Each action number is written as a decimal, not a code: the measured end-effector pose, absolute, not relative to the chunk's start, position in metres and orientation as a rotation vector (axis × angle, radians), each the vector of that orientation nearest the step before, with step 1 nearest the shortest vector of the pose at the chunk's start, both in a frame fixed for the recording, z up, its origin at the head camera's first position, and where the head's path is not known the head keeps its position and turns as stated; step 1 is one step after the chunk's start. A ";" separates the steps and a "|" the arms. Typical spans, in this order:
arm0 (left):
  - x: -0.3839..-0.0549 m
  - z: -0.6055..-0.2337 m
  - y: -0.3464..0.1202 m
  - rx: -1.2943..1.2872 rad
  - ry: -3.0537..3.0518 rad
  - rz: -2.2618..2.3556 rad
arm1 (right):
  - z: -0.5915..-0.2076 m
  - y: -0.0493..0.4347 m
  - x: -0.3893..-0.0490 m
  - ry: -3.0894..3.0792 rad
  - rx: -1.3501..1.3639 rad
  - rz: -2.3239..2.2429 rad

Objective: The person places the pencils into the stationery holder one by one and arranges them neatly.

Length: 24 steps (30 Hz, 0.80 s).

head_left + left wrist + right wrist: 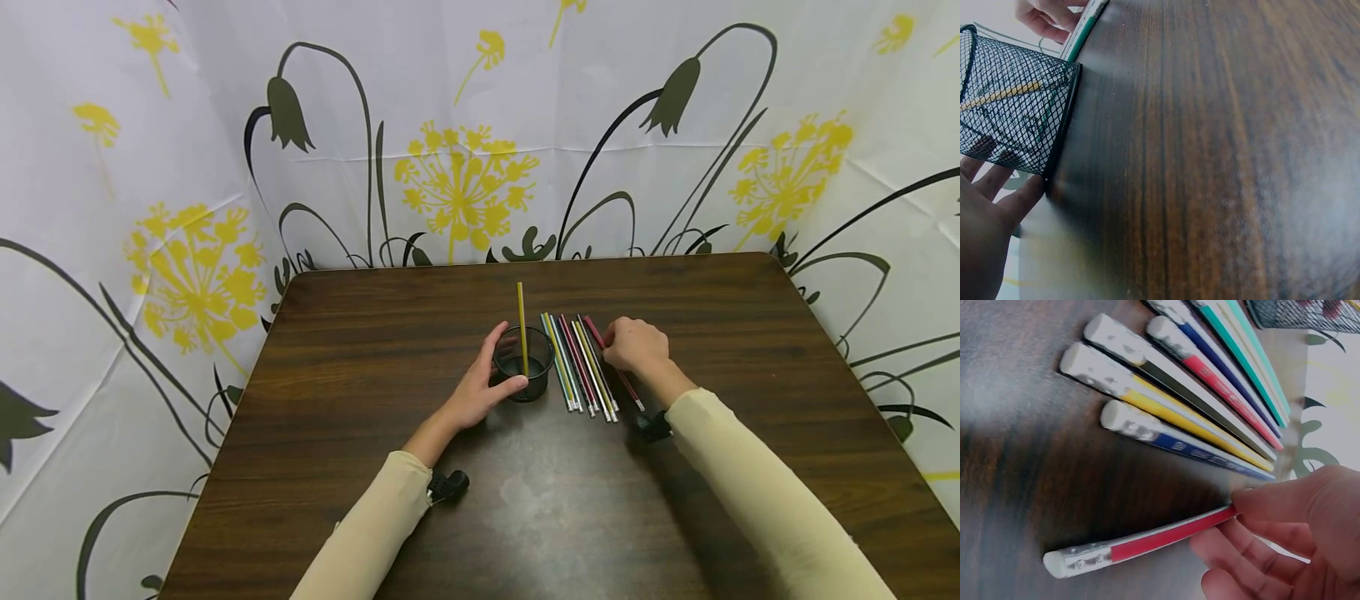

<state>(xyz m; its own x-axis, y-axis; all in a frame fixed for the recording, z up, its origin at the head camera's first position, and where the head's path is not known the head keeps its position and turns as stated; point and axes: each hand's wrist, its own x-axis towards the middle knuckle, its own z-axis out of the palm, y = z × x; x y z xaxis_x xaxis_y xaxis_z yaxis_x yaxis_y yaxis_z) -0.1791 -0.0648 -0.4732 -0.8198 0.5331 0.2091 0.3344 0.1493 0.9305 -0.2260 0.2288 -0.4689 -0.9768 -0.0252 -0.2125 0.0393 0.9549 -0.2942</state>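
A black mesh pencil cup (531, 387) stands upright on the table, with one yellow pencil (522, 321) leaning inside it. My left hand (476, 390) curves round the cup's left side, thumb at the front and fingers behind; in the left wrist view its fingertips touch the mesh near the base. With thumb and fingers, my right hand (637, 346) pinches a red pencil (1172, 534) near its far end. That pencil's white eraser points toward me. Between the cup and the right hand lies a row of several pencils (581, 367), among them a yellow pencil (1191, 422) and a dark blue one (1204, 456).
The dark wood-grain table (360, 350) ends at a back edge against a white curtain (420, 67) printed with yellow and grey-green flowers. Each wrist wears a small black camera, one by the left sleeve (375, 517) and one by the right sleeve (757, 483).
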 end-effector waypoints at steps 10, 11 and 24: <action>-0.193 -0.505 -0.065 0.845 2.290 1.727 | -0.441 0.234 -0.224 2.959 0.032 -0.610; -0.195 -0.509 -0.065 0.850 2.298 1.726 | -0.437 0.232 -0.224 2.973 0.020 -0.644; -0.195 -0.509 -0.065 0.842 2.289 1.723 | -0.375 0.197 -0.214 3.177 -0.168 -1.178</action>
<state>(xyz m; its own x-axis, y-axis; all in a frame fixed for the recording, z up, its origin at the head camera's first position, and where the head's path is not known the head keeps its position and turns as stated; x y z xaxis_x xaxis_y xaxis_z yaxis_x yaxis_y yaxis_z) -0.1953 -0.0654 -0.5089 -0.8297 0.5191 0.2050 0.3406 0.1800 0.9228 -0.2144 0.1974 -0.3754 -0.9639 -0.0053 0.2663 -0.1776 0.7579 -0.6277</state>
